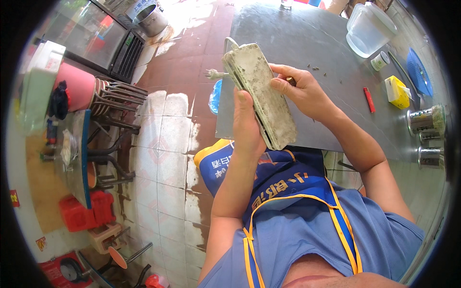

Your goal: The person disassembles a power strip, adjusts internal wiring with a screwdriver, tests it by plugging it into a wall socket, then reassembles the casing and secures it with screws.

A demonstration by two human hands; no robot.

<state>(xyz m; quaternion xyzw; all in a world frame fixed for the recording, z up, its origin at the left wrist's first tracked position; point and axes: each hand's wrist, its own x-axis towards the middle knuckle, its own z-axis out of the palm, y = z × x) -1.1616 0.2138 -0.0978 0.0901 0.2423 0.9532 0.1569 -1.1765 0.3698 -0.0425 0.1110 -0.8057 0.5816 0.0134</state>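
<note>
A grimy, off-white power strip (267,93) is held tilted over the table's near edge, its cord looping at the top end and a plug (214,74) beside it. My left hand (247,120) is closed round its lower left side, the thumb along the edge. My right hand (305,93) touches the upper right side with its fingertips. A small brown, round-ended thing (291,80) is tucked in that hand; the rest of it is hidden. Several tiny dark bits (315,68) lie on the grey table (288,29) beyond my right hand.
On the table's right are a red lighter (369,100), a yellow tissue pack (397,92), a clear plastic container (370,30), a blue basket (419,72) and metal holders (425,121). Stacked stools (117,93) and a red jerrycan (86,210) stand left, across the tiled floor (161,139).
</note>
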